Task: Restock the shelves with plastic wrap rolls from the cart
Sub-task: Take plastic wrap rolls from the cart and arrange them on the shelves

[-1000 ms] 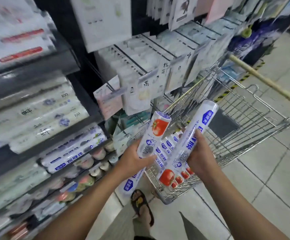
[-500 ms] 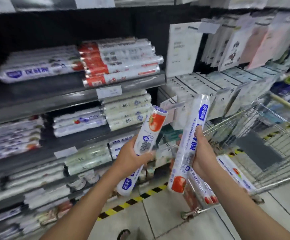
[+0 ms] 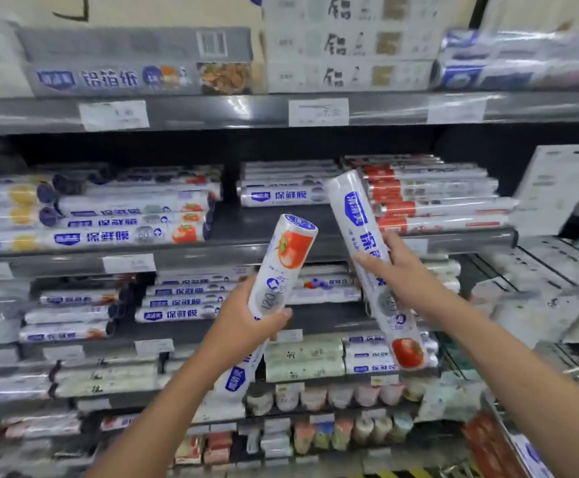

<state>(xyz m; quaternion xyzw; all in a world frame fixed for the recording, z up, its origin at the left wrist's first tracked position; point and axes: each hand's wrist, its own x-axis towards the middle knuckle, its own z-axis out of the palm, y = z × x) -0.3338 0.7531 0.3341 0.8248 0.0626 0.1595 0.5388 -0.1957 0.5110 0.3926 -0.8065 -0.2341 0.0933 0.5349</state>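
The left hand (image 3: 246,326) is wrapped around the middle of the first roll (image 3: 282,267) of plastic wrap. This roll sticks up past the fingers, with a tomato picture near its top. Its bottom end pokes out under the hand. The right hand (image 3: 407,282) grips the second roll (image 3: 357,212) around its middle, with the pointer finger laid across the front. The second roll's top leans left and its tomato end points down. Both rolls are up in the air, apart, in front of the shelf (image 3: 239,224). Stacked rolls (image 3: 125,236) lie flat there.
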